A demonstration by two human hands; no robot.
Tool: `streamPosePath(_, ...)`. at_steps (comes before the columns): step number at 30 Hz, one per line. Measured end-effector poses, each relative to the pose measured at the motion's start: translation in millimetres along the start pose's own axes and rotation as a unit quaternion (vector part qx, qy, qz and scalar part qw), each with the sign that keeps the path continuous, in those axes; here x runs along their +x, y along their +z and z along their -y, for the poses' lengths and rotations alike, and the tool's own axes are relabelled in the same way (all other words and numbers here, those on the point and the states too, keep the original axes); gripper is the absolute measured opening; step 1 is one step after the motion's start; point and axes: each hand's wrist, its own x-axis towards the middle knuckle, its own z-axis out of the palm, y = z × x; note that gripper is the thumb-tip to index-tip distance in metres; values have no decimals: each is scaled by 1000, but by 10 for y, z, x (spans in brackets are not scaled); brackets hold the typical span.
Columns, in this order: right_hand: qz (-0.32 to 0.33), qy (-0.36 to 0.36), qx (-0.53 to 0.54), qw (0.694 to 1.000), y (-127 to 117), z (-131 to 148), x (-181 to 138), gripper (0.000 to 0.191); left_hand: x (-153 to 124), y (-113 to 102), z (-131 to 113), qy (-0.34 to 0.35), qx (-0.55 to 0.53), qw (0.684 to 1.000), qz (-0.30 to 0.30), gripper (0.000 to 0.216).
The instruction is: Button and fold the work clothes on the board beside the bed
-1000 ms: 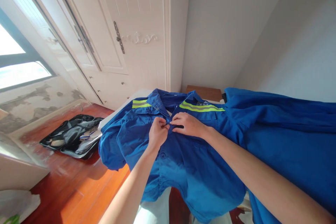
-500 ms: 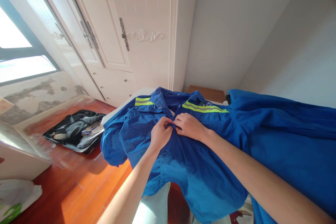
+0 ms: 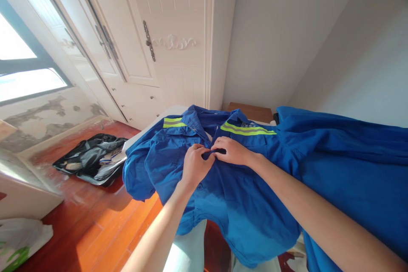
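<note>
A blue work jacket with yellow-green reflective chest stripes lies spread in front of me, collar at the far end. My left hand pinches the edge of its front opening from the left. From the right, my right hand pinches the same spot, fingertips meeting the left ones. Whatever button or buttonhole lies between the fingertips is hidden. Below my hands, a button shows on the front placket. The lower hem hangs over the near edge, above my legs.
More blue cloth lies to the right. An open suitcase with packed items sits on the wooden floor at left. A white wardrobe stands behind. A plastic bag is at lower left.
Both hands stay at the front opening. The left fingers and thumb have shifted, and a gap now shows between thumb and fingers of each hand. The jacket is nearly unmoved.
</note>
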Motion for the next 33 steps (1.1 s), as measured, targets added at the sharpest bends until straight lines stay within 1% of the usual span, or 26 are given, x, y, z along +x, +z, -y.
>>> streamPosePath(5,3,42,15,999,-29,16,6,16,-5,-5,-1,21,25,999,10,28)
streamPosePath(9,15,64,30,997,-7,-8,25,13,13,-10,59,20,21,999,31,21)
streamPosePath(12,24,96,68,993,-27,-31,37,16,41,-36,97,21,6,998,57,23)
streamPosePath(15,50,130,87,986,-82,-34,45,24,65,-57,108,23,-4,996,83,26)
streamPosePath(18,66,140,68,986,-142,-16,44,33,55,-56,83,21,40,994,96,33)
streamPosePath(22,64,131,34,989,-170,9,32,38,14,-70,26,46,104,989,92,46)
streamPosePath(25,53,126,14,991,-161,23,18,41,36,-134,29,42,101,987,113,43)
streamPosePath(27,48,121,0,992,-161,37,9,41,78,-196,72,34,101,985,136,39)
streamPosePath(29,48,119,-16,992,-173,58,3,38,120,-256,140,43,118,981,150,40)
streamPosePath(33,73,134,-55,987,-224,110,8,32,150,-316,267,72,172,973,138,38)
